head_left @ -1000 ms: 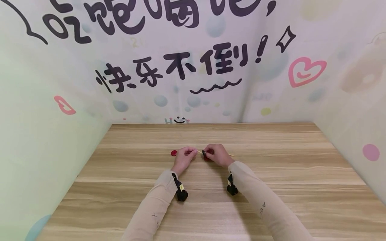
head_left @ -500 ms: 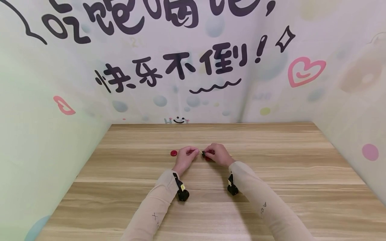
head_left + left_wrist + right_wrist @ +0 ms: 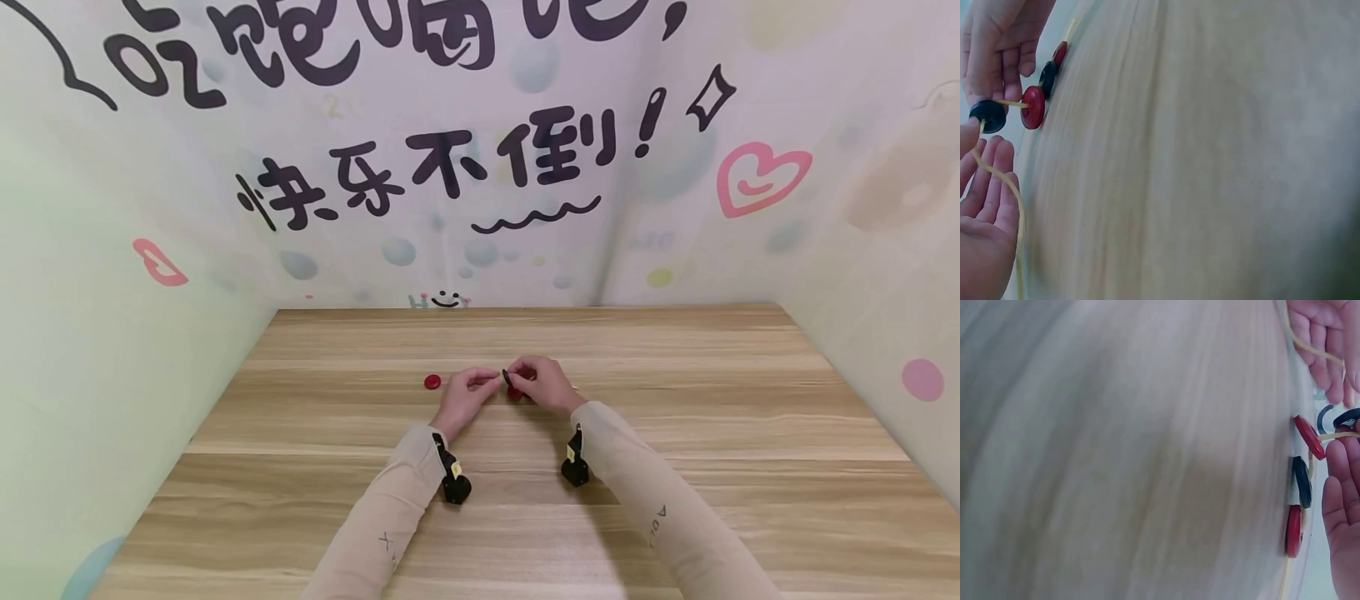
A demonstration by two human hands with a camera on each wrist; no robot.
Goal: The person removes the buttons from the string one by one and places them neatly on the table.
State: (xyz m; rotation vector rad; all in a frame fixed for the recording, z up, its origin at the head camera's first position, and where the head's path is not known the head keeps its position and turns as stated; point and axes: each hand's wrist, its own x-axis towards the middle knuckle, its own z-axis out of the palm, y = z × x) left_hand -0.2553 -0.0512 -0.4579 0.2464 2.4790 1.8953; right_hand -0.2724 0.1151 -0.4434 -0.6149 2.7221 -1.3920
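My right hand (image 3: 546, 385) pinches a dark round button (image 3: 988, 117) at its edge, with a yellow cord (image 3: 1012, 199) running through it. Close by on the left, my left hand (image 3: 467, 398) has thumb and fingertips together on the cord, right at that button. The rest of the cord hangs down past the left palm. Strung below the right hand are a red button (image 3: 1310, 437), a dark button (image 3: 1302, 482) and another red button (image 3: 1295, 531). In the head view, the right fingers hide most of the strung buttons.
A loose red button (image 3: 432, 382) lies on the wooden table (image 3: 495, 533), just left of the left hand. Behind the table hangs a white printed backdrop (image 3: 525, 267). A black wrist camera (image 3: 454, 487) sits at the left sleeve, another wrist camera (image 3: 575, 468) at the right.
My left hand has moved a little right, closing the gap to the right hand; the cord stretch seen between them has shortened. The right hand stays nearly in place, its dark button now turned more edge-on.
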